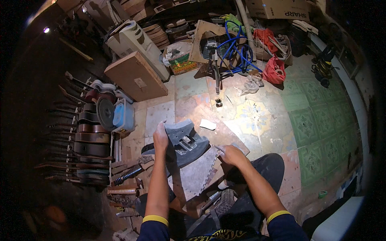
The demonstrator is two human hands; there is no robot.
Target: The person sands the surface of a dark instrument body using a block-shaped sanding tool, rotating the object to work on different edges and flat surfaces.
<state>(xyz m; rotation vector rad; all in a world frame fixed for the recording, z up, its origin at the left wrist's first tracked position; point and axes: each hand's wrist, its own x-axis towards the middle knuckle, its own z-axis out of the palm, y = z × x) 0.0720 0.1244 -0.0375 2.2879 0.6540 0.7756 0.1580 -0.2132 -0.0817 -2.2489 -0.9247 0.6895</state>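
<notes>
My left hand (161, 138) grips the upper left edge of a dark grey guitar body (187, 141), which is tilted up off the work surface. Rectangular cut-outs and small holes show in its face. Beneath it lies a grey foam mat (197, 174) with a jigsaw-toothed edge, on a board (237, 141) across my lap. By the mat's right corner, my right hand (231, 154) is closed with fingers curled; whatever is at its fingertips is too small to make out. A white scrap (208, 124) rests at the board's far edge.
Several guitars (92, 138) hang in a rack at the left, beside a blue-lidded plastic tub (122, 116). A cardboard panel (136, 76), a coiled blue hose (241, 52) and a red bag (274, 70) are farther back. Brushes and tools (128, 174) lie by my left side.
</notes>
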